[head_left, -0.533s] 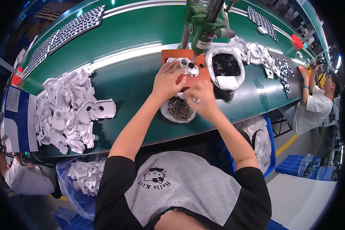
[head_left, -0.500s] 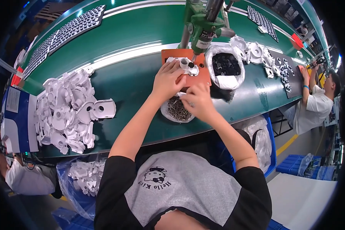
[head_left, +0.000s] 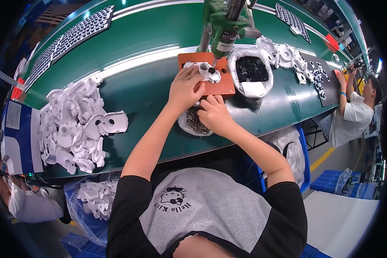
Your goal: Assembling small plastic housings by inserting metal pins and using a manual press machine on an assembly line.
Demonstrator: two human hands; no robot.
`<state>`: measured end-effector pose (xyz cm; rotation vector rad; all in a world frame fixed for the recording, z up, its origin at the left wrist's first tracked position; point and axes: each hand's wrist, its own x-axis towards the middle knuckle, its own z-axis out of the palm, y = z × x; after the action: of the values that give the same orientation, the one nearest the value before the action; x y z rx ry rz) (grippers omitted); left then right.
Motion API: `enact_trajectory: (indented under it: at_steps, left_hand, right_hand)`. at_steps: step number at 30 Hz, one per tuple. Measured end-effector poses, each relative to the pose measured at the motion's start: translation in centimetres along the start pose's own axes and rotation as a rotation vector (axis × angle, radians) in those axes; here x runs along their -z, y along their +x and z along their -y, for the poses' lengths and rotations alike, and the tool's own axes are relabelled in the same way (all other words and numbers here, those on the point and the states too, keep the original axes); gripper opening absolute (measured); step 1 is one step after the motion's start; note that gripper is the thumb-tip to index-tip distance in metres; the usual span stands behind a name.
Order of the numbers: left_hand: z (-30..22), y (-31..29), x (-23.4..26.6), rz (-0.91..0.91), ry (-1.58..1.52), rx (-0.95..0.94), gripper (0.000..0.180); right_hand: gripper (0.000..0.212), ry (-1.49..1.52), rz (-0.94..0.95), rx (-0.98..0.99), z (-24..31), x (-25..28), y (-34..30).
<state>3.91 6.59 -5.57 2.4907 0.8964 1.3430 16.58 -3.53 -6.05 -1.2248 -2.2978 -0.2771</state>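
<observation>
A person at a curved green counter (head_left: 129,92) works a small white plastic part on an orange plate under a green press.

The left hand (head_left: 184,88) lies flat, fingers spread and loose, pressing down the white moulded plastic part (head_left: 205,72) with its round socket, which sits on the flat orange rectangular plate (head_left: 221,84) beneath the green metal press head (head_left: 221,26). The right hand (head_left: 214,114) is curled, fingertips pinched together over a clear bag of small dark metal screws (head_left: 195,124) just below the plate; whether it grips a screw cannot be told. Beside the plate stands an open clear bag of small black round pieces (head_left: 250,71). Well to the left lies a heap of white plastic housings (head_left: 75,124), smooth and lobed.
</observation>
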Motion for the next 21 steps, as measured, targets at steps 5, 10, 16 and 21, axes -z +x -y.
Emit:
enact_trajectory:
  at_steps: [5,10,16,21]
  left_hand:
    - [-0.2,0.1,-0.1,-0.001,-0.009,0.012,0.018]
    - [0.5,-0.3,0.1,0.0,-0.013,0.017,0.019]
    - [0.1,0.0,0.1,0.06,-0.016,0.033,0.022]
    - [0.1,-0.1,-0.1,0.035,-0.027,0.017,0.02]
  right_hand:
    - [0.006,0.026,0.0,-0.004,-0.5,0.3,0.0]
    - [0.013,0.705,0.188,-0.657,-3.2,5.5,2.1]
    - [0.025,0.68,-0.012,-0.767,-10.8,3.4,4.2]
    - [0.032,0.64,0.035,-0.794,-11.0,2.5,5.5]
